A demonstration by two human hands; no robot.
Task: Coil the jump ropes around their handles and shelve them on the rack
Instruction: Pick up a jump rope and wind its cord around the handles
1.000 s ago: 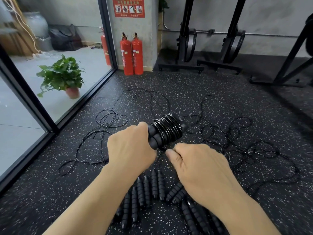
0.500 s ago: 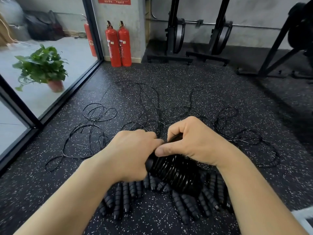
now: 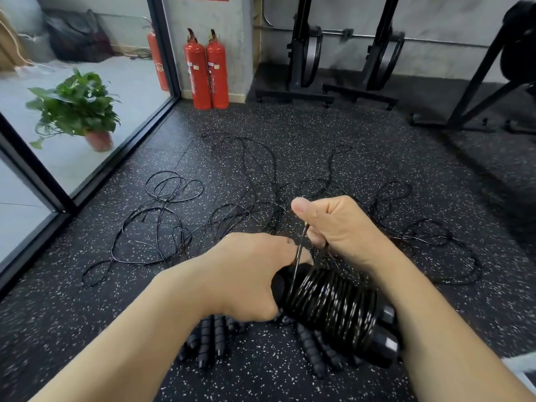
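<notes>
Far left: glass wall [image 3: 37,181] on a black frame runs back along the edge of the speckled floor [image 3: 319,134]; potted plant [image 3: 78,108] sits behind the glass; two fire extinguishers [image 3: 207,68] stand at the pillar. Loose ropes [image 3: 174,204] sprawl over the middle ground from near the frame across to the right; bare floor beyond them up to the black stands [image 3: 304,53] at the back wall.

Centre: left hand [image 3: 246,280] wraps round one end of the bundle of handles [image 3: 333,309], held above the floor, free end pointing low right, cord wound tight in many turns. Spare handles [image 3: 208,340] lie on the floor beneath the hands.

Right of centre: right hand [image 3: 339,224] is a fist, thumb up, closed on a strand [image 3: 298,256] that runs taut down to the bundle.

Against half a second ago: right hand then lay over the bundle, thumb touching the left hand; now it is raised clear above it, strand drawn out.
</notes>
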